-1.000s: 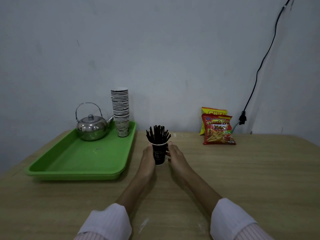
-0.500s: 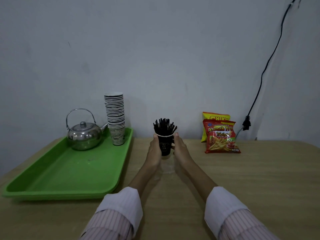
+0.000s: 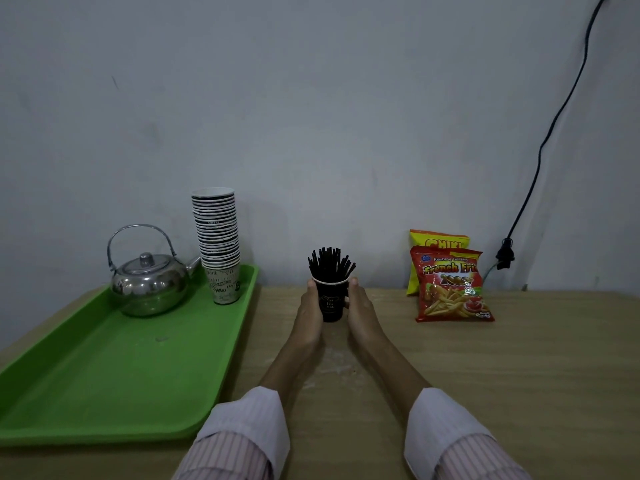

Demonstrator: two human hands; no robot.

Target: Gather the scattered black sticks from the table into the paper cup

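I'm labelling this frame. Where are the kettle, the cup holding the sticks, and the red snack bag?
kettle [image 3: 149, 289], head view, on its steel body.
cup [image 3: 330, 303], head view, on its black wall between the hands.
red snack bag [image 3: 453, 289], head view, on its printed front.

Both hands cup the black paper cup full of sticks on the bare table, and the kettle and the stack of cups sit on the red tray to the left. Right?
Not quite. The head view shows a green tray, not red. The rest holds: left hand and right hand cup the black paper cup of sticks, and kettle and cup stack stand on that tray.
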